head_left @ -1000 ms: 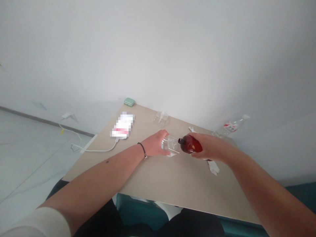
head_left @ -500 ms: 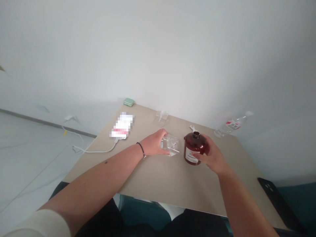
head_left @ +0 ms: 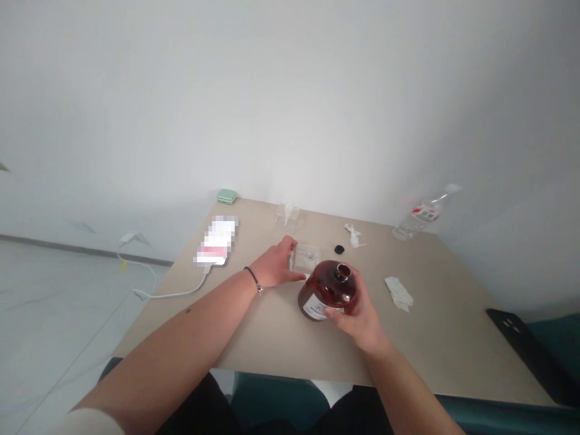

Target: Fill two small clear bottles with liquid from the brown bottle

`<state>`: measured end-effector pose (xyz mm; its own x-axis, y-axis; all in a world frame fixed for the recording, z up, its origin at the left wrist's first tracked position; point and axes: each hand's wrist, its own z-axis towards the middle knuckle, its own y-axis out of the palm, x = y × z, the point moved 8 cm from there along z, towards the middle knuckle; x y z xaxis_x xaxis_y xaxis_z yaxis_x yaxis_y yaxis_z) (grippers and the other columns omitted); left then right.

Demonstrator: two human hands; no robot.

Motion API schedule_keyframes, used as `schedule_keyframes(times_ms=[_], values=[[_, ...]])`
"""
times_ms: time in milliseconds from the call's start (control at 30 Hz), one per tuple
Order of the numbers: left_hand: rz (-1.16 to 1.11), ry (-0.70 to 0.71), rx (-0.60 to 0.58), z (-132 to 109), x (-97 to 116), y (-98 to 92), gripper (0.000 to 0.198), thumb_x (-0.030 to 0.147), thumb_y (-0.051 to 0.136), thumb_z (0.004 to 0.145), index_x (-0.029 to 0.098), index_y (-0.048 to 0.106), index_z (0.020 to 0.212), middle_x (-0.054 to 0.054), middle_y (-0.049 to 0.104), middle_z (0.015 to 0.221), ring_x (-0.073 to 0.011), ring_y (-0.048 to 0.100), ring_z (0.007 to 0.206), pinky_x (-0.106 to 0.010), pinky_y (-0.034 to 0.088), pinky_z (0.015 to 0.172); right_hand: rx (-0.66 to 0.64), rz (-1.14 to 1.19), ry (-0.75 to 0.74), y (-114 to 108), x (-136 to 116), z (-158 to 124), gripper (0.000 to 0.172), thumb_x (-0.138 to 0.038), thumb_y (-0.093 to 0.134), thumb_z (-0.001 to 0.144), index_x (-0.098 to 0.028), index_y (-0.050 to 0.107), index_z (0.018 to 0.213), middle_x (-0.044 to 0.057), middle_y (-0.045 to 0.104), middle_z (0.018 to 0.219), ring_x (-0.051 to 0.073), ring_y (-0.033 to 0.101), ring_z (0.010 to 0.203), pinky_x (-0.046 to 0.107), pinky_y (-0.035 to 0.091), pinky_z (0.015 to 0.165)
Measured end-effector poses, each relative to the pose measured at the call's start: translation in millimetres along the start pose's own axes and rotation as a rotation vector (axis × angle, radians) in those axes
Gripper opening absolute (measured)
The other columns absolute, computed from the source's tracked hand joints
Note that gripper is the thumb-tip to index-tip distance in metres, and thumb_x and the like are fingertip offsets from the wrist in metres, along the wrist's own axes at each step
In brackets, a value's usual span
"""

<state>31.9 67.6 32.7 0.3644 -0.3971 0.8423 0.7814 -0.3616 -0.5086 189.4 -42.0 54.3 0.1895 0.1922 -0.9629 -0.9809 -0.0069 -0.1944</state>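
My right hand (head_left: 360,317) is wrapped around a dark reddish-brown bottle (head_left: 324,287) with a white label. The bottle's mouth is uncapped, and its body leans, with the neck toward the right. Directly to its left, my left hand (head_left: 274,263) grips a small clear square container (head_left: 306,257) from its left side, thumb in front and fingers behind. The bottle partly hides the container's right front corner. Behind the bottle, a small black cap (head_left: 339,249) lies on the table. I cannot tell what, if anything, is inside the container.
On the table (head_left: 281,338) are a phone (head_left: 217,238) with a white cable, a green case (head_left: 226,196), a clear holder (head_left: 289,216), a white nozzle-like piece (head_left: 354,237), a crumpled tissue (head_left: 399,294) and a clear plastic bottle (head_left: 421,214). A black phone-like object (head_left: 521,344) lies at the right edge.
My right hand has brought the brown bottle left and nearer to me, from upright to leaning, close to the clear container. The black cap and tissue have come into sight.
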Motion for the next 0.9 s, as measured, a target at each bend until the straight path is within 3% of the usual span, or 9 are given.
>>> schedule_keyframes(times_ms=[333, 633, 800, 900], values=[[-0.024, -0.021, 0.082, 10.2, -11.6, -2.1, 0.077, 0.032, 0.082, 0.069, 0.021, 0.043, 0.133, -0.017, 0.062, 0.131, -0.0320, 0.058, 0.125, -0.048, 0.045, 0.106, 0.105, 0.049, -0.012, -7.6, 14.9, 7.9, 0.081, -0.045, 0.082, 0.068, -0.029, 0.038, 0.135, 0.014, 0.053, 0.140, 0.033, 0.057, 0.125, 0.052, 0.049, 0.101], [-0.030, -0.028, 0.090, 13.8, -10.9, -1.6, 0.078, 0.033, 0.080, 0.072, 0.021, 0.039, 0.139, -0.014, 0.060, 0.134, -0.0292, 0.057, 0.126, -0.047, 0.043, 0.109, 0.119, 0.081, 0.019, -2.5, 17.5, 5.6, 0.080, -0.044, 0.083, 0.068, -0.029, 0.038, 0.133, 0.013, 0.055, 0.136, 0.032, 0.059, 0.121, 0.050, 0.051, 0.098], [-0.025, -0.021, 0.097, 14.9, -14.3, 0.5, 0.082, 0.031, 0.080, 0.071, 0.020, 0.037, 0.140, -0.015, 0.058, 0.136, -0.0283, 0.056, 0.127, -0.046, 0.042, 0.110, 0.066, 0.081, 0.016, 0.7, 16.1, 0.1, 0.080, -0.053, 0.078, 0.072, -0.031, 0.036, 0.136, 0.013, 0.055, 0.136, 0.032, 0.060, 0.118, 0.050, 0.051, 0.096], [-0.036, -0.050, 0.094, 15.9, -17.2, 1.6, 0.084, 0.032, 0.081, 0.071, 0.020, 0.037, 0.141, -0.016, 0.057, 0.137, -0.0306, 0.056, 0.127, -0.049, 0.042, 0.110, 0.087, 0.028, -0.061, -11.5, 8.9, 1.2, 0.068, -0.063, 0.058, 0.084, -0.030, 0.038, 0.140, 0.012, 0.054, 0.139, 0.030, 0.055, 0.126, 0.048, 0.048, 0.101]])
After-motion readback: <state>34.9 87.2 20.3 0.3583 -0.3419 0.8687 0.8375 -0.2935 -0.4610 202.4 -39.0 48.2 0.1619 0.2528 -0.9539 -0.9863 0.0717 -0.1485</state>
